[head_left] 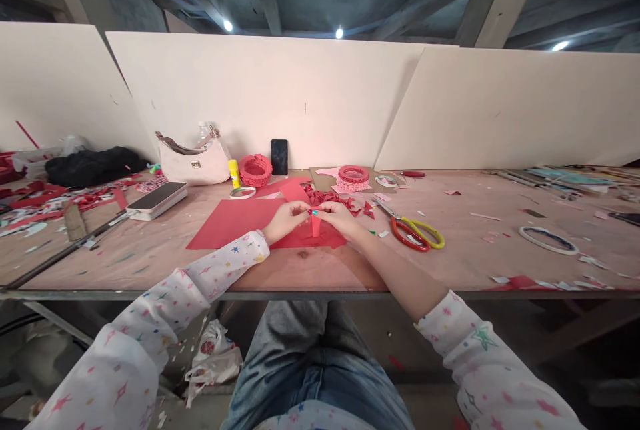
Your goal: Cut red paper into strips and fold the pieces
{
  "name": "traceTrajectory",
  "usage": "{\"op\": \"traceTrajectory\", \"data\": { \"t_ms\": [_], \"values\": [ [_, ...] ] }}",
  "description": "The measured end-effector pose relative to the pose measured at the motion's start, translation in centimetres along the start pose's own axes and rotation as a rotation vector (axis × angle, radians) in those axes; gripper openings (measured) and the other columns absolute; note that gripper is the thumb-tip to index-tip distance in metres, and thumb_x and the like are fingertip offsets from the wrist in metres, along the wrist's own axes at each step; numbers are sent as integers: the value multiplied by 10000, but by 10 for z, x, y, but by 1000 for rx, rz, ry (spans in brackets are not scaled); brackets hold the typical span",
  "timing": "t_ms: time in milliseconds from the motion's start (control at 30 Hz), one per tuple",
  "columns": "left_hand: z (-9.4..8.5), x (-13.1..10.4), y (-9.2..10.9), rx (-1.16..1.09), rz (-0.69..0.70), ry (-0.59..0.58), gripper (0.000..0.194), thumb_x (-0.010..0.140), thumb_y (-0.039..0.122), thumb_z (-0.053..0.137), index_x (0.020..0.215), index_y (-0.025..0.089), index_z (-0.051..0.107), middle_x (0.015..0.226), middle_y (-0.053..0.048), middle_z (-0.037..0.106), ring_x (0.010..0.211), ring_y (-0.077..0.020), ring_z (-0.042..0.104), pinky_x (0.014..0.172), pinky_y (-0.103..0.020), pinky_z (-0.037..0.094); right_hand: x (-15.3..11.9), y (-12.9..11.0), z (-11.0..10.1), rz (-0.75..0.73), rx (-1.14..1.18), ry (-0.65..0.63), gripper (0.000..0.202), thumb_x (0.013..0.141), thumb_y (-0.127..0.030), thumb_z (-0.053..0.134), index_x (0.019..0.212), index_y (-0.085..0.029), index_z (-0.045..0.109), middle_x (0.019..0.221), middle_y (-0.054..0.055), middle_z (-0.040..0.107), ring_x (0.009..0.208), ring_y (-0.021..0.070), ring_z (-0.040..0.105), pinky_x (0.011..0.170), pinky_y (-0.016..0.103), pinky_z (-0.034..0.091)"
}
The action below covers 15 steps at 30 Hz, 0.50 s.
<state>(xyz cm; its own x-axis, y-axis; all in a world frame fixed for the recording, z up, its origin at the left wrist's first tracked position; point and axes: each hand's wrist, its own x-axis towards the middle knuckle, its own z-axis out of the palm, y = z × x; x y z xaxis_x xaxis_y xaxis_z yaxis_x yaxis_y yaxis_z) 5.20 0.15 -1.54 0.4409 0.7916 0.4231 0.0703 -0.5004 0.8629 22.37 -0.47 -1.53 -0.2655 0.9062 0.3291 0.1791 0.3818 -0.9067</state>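
My left hand (pixel 289 219) and my right hand (pixel 338 218) meet over the table, both closed on one small red paper strip (pixel 316 227). The strip's lower end hangs down between them, while its top is hidden behind my fingertips. Beneath my hands lies a large red paper sheet (pixel 220 223). Just behind them is a pile of folded red paper pieces (pixel 330 198), with a smaller red paper piece (pixel 294 190) to its left. To the right of my right hand rest scissors (pixel 417 233) with red and yellow handles.
At the back stand a pink handbag (pixel 195 162), a yellow glue stick (pixel 234 174), red paper rings (pixel 255 170) and a phone (pixel 279 157). A white case (pixel 157 201) lies left. White tape rolls (pixel 549 241) and paper scraps lie right. White boards (pixel 265 97) close off the back.
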Motion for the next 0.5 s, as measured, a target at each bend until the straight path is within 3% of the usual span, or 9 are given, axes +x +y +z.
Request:
{"op": "traceTrajectory", "data": {
  "t_ms": [500],
  "values": [
    [1,-2,2,-4,-51,-12,172,759,298,545,774,128,519,635,3,554,561,-85,528,546,-198,437,-1,-1,0,-31,-45,-41,232,689,-384,582,629,-161,560,624,-15,524,605,120,456,592,249,339]
  ]
}}
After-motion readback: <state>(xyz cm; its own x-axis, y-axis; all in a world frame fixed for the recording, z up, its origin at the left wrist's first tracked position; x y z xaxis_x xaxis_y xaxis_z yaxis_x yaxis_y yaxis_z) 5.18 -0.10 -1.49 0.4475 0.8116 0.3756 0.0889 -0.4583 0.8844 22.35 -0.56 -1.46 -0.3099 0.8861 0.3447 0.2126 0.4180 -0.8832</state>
